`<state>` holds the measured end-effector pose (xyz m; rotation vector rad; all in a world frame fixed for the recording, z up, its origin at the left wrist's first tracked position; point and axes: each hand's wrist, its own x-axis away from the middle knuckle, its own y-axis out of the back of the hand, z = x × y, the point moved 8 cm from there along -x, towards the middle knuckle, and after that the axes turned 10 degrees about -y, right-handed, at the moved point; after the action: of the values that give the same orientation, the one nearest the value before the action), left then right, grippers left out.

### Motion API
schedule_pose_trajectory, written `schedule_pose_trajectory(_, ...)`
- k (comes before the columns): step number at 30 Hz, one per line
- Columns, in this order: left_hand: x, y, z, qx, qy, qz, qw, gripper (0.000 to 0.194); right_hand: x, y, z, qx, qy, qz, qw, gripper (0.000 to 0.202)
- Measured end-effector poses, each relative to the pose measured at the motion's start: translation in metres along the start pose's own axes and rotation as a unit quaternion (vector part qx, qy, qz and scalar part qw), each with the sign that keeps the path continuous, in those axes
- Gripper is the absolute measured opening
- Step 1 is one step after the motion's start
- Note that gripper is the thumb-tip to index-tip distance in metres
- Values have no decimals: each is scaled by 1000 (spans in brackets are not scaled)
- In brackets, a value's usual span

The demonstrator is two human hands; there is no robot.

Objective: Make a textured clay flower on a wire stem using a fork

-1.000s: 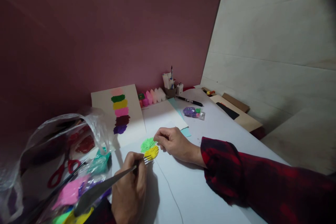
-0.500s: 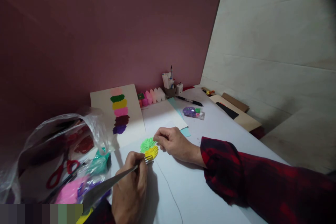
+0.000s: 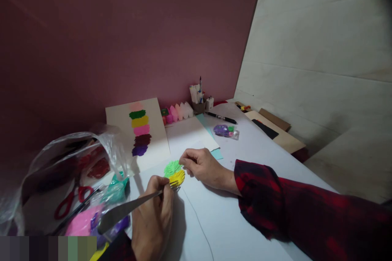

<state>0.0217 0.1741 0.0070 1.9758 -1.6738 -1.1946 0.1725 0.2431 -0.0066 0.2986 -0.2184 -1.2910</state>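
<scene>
A metal fork [image 3: 131, 209] is gripped in my left hand [image 3: 153, 216], its tines against a yellow clay piece [image 3: 177, 178] with a ridged surface. Touching the yellow piece from behind is a light green clay piece [image 3: 172, 168], also ridged. Both lie on a white sheet [image 3: 232, 220] that has a thin curved line drawn on it. The fingertips of my right hand [image 3: 203, 166] are pinched together at the right edge of the green piece; whatever they hold, if anything, is too small to make out.
Left: plastic bag [image 3: 107, 140], red-handled scissors [image 3: 65, 204], wrapped teal clay [image 3: 116, 187] and pink clay [image 3: 81, 222]. Behind: a card with colour swatches [image 3: 157, 130], clay packs [image 3: 179, 112], a pen cup [image 3: 198, 106]. Right: black pen [image 3: 222, 118], purple packet [image 3: 225, 131], cardboard [image 3: 281, 138].
The handle end of the fork has swung slightly up, and my left hand has shifted a little to the right. My right hand has hardly moved.
</scene>
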Motion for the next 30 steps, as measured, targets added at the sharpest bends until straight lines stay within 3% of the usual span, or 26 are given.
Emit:
schedule_pose_trajectory(6,1,-5,8,-37,74,51,995,22,0,0,1,-1,6,1,1000,19)
schedule_pose_trajectory(22,-2,8,14,-61,131,46,988,20,0,0,-1,-1,12,-4,1000,18)
schedule_pose_trajectory(26,-2,11,15,-53,127,25,990,20,0,0,-2,-6,14,-3,1000,18)
schedule_pose_trajectory(30,0,7,8,36,74,12,997,19,0,0,-1,-4,15,-5,1000,18)
